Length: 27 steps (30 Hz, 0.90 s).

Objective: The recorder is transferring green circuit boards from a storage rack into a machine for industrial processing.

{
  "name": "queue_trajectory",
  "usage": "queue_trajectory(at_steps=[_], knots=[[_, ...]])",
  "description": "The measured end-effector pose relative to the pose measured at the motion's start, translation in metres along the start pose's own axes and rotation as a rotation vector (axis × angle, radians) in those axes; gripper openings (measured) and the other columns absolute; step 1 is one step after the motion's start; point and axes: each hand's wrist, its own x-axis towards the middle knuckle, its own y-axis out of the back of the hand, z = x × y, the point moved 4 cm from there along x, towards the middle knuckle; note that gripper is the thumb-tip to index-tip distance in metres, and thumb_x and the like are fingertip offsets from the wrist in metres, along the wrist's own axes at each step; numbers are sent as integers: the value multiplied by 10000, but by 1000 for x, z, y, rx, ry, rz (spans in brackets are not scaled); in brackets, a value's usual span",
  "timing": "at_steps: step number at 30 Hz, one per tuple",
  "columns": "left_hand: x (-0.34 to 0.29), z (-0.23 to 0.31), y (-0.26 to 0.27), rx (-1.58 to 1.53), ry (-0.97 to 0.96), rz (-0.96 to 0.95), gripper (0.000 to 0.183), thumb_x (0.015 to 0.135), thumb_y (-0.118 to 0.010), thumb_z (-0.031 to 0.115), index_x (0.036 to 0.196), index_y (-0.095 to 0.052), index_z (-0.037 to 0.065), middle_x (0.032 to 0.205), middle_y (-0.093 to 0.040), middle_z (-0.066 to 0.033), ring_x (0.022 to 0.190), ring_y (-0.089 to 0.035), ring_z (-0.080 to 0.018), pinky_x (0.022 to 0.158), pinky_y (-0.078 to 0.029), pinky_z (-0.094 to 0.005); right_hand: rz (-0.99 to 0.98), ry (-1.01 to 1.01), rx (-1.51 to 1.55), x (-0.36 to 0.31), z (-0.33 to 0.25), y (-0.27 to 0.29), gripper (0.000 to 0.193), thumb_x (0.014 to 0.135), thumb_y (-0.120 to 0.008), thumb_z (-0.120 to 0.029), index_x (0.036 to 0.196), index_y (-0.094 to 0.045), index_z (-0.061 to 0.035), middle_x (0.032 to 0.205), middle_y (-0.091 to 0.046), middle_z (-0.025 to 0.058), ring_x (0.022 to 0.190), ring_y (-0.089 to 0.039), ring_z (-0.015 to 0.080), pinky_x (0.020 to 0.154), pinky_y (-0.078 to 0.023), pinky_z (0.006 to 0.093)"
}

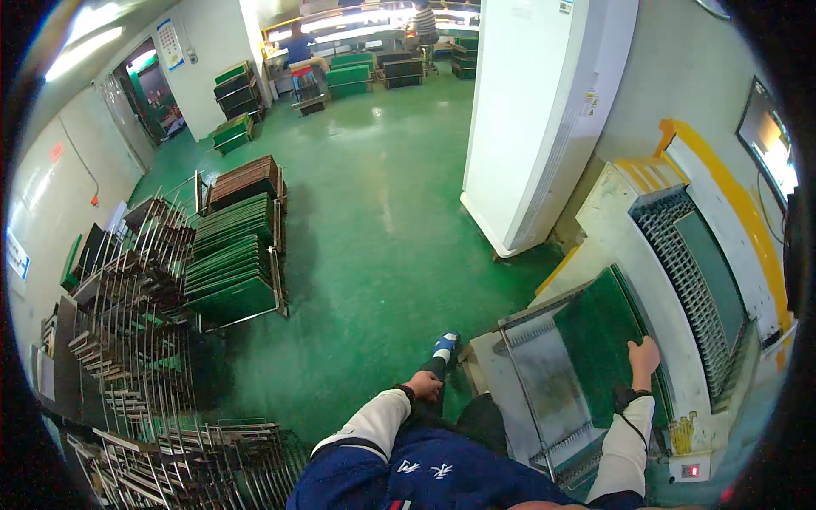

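Note:
At the lower right, my right hand (pixel 643 357) grips the right edge of a large green board (pixel 599 344). The board leans in a metal rack (pixel 544 382) with toothed rails, between the rack and a machine. My left hand (pixel 424 386) hangs near my leg, its fingers loosely curled with nothing visible in them. Beside the board stands the pale machine (pixel 608 217), its slanted bed carrying rows of rollers (pixel 676 272) and a dark green panel (pixel 714 272).
Wire racks (pixel 144 340) crowd the left side, next to a rack of upright green boards (pixel 225 272). A tall white cabinet (pixel 518 127) stands ahead. More green bins (pixel 348 76) sit at the back, near two people at a lit bench (pixel 365 34). A screen (pixel 769 140) hangs at right.

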Motion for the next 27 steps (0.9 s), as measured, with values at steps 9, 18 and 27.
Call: queue_trajectory(at_steps=[9,18,27], knots=[[6,-4,0,28,-30,20,231,819,-614,170,926,-618,-35,738,-639,-119,553,-630,-214,495,-538,-341,123,80,-16,11,12,-15,447,726,-708,-348,1026,-597,-36,1005,-631,178,948,-603,341,791,-479,448],[18,-13,-2,-26,2,-27,292,832,-626,194,993,-595,-49,810,-652,-131,594,-640,-213,526,-538,-336,148,92,-16,15,16,-19,399,713,-710,-337,951,-600,-36,946,-636,174,904,-608,346,754,-485,444],[19,-14,-2,-12,4,-17,247,842,-613,178,970,-606,-33,741,-650,-120,575,-630,-197,510,-531,-317,219,107,-6,15,16,-20,395,715,-708,-334,951,-612,-32,939,-642,176,890,-614,342,744,-482,442]])
